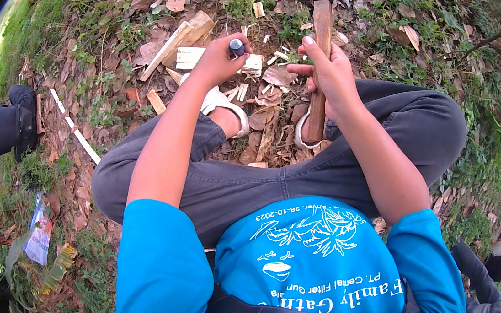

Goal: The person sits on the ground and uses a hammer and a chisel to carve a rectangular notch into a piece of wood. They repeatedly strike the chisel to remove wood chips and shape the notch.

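Head view: right hand is closed around the hammer, its handle running upright, head at upper frame. Left hand, just left, is closed on a dark-tipped tool above the wood pieces.

From my remote seat, I see a gap between the left hand and right hand, open down to leaf-strewn ground. Ahead, split wood pieces clutter the way (chips scattered too). The hammer stands upright on the right; bent knees hem both sides.
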{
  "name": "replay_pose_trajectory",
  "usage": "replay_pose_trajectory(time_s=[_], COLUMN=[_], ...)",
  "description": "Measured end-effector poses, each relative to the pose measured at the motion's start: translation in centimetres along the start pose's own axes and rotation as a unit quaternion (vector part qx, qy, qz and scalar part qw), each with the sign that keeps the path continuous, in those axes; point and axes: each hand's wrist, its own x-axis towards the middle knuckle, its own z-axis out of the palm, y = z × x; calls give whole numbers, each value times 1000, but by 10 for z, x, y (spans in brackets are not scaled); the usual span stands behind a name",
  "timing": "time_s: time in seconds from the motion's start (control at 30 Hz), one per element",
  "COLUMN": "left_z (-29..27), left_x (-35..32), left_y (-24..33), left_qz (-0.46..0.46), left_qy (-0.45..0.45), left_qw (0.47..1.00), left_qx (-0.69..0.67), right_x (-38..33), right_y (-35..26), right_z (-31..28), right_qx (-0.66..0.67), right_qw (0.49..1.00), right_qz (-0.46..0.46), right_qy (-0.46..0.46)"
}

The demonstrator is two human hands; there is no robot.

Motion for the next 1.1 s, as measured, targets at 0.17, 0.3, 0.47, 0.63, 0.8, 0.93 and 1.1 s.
replay_pose_trajectory(time_s=[0.17,0.3,0.47,0.63,0.8,0.93,1.1], left_z=[-1,1,5,8,9,8,9], left_x=[-5,-10,-13,-14,-15,-14,-13], left_y=[-2,-9,-16,-16,-16,-17,-16], left_qz=[-14,-4,22,18,18,19,17], left_qy=[-1,5,42,42,61,65,76], left_qw=[1000,1000,999,999,998,998,997], left_qx=[28,25,-18,-13,-17,-3,16], right_x=[-4,-8,-8,-7,-8,-7,-7], right_y=[3,3,6,7,7,10,11], right_z=[2,6,8,9,10,11,10], right_qx=[-12,-17,-26,-28,-42,-42,-47], right_qw=[1000,1000,1000,1000,999,999,998], right_qz=[-1,-6,2,1,-1,6,13], right_qy=[-12,2,-1,-1,-5,-14,-29])
